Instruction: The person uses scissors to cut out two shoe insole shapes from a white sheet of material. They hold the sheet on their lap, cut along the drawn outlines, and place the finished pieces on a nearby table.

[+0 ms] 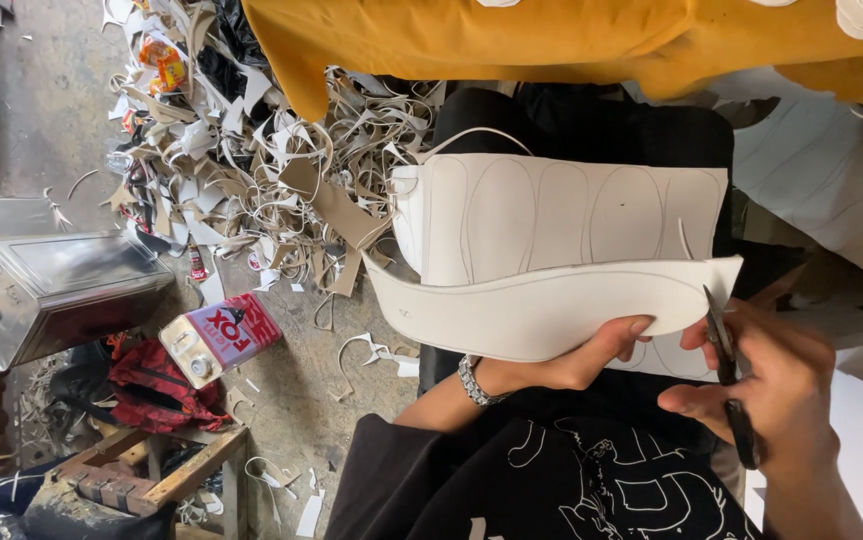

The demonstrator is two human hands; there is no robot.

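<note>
On my lap lies a white sheet [551, 215] marked with several pencilled oval outlines. A long curved piece [531, 310] is partly cut from its near edge. My left hand [591, 355], with a metal bracelet on the wrist, pinches this piece from below, thumb on top. My right hand [781, 385] holds dark scissors [726, 365], whose blades meet the sheet's edge at the right end of the curved piece.
A big pile of white and tan offcuts [241, 170] covers the concrete floor at left. Near it lie a silver metal canister [61, 290], a red and white tin [219, 338] and a wooden stool [151, 475]. Mustard-yellow cloth [551, 40] hangs across the top.
</note>
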